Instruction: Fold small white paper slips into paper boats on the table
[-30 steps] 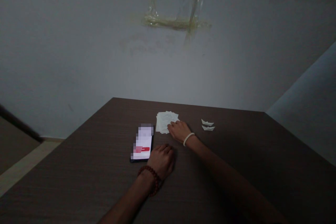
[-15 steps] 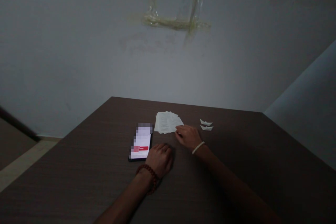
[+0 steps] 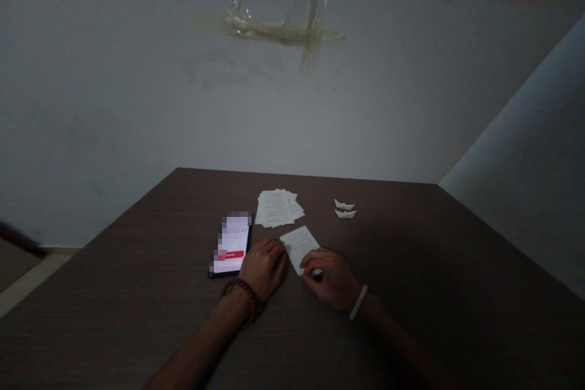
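My right hand (image 3: 331,277) pinches the lower right part of a single small sheet of printed paper (image 3: 299,244) between thumb and fingers. The sheet lies at a slant just above the table. My left hand (image 3: 264,268), its fingers curled together, rests on the table with its fingertips beside the sheet's left corner; I see nothing held in it. Beyond the sheet lies a loose stack of printed papers (image 3: 276,207), slightly fanned out. Two folded paper boats (image 3: 345,214) stand to the right of the stack.
A phone (image 3: 232,244) with a lit screen lies left of my left hand, close to its wrist. The dark wooden table (image 3: 137,244) reaches to a grey wall (image 3: 292,116) with strips of clear tape (image 3: 274,30) on it.
My right hand has drawn one sheet off the stack toward me, beside my left hand. The left hand stays near the phone. The view has shifted slightly right.
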A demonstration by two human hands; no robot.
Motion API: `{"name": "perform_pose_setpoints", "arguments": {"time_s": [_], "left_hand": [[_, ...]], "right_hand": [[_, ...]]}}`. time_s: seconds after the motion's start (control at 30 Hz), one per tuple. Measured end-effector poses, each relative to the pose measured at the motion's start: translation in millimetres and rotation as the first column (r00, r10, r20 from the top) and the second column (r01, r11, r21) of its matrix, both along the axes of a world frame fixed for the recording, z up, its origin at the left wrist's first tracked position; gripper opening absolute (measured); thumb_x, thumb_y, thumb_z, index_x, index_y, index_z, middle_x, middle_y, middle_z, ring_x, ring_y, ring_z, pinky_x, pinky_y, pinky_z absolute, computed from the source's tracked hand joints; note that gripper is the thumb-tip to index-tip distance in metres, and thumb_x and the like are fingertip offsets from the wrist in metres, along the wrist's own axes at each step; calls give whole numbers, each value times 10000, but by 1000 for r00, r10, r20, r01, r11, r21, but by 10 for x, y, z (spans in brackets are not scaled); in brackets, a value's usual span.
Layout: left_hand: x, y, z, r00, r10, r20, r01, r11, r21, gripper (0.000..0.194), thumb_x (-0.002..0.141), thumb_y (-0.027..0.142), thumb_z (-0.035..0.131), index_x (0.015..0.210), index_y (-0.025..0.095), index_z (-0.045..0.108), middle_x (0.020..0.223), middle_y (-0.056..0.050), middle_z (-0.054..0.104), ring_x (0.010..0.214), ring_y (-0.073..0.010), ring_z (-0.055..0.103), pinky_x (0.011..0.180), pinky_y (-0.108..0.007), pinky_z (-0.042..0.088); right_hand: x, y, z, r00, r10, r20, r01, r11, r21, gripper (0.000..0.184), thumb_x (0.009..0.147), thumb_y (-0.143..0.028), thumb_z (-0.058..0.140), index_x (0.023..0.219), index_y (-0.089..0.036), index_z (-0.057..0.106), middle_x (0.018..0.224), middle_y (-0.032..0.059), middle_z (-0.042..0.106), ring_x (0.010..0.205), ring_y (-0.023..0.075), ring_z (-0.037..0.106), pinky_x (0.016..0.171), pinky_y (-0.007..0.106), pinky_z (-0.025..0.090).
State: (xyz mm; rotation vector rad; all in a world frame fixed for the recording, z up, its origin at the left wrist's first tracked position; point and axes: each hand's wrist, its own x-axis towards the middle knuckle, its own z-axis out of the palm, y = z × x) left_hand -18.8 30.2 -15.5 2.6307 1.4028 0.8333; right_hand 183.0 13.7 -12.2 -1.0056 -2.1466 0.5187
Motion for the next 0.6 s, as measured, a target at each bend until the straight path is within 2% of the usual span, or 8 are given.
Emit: {"name": "perform_pose_setpoints", "arguments": {"time_s": [0.27,0.37,0.47,0.6], "left_hand": [[13,36,-7,994,34,-101,-33,999,15,154,865,242,526,841,163,656,1057,-94,647,1000,-279,540,841,-446,480],[8,34,-3,994,41,-98,-40,999,13,150,859,250,536,848,171,664,1083,-95,642,1004,-283,534,834,-452,474],[7,30,-16,997,22,-73,-24,1000,-18,146,850,244,545,895,177,666,1109,-89,642,1020,-284,529,838,-459,464],[25,14,-13,998,-54,-41,51,996,-79,177,831,249,574,973,181,655,1124,-73,650,1034,-280,526,857,-471,442]], "right_hand": [[-83,-183,97,995,69,71,-68,997,-29,140,764,-111,645,652,-196,649,830,1,679,823,156,582,753,270,431],[-95,-208,130,995,74,65,-72,997,-26,103,779,-155,657,686,-198,660,805,2,675,806,156,579,753,279,426],[-27,-134,130,1000,22,23,-22,1000,-2,58,802,-212,657,747,-199,671,823,7,676,795,154,582,784,299,421],[191,66,75,991,-133,-5,133,990,50,99,844,-210,602,910,-188,673,931,49,670,873,177,579,839,332,424]]}}
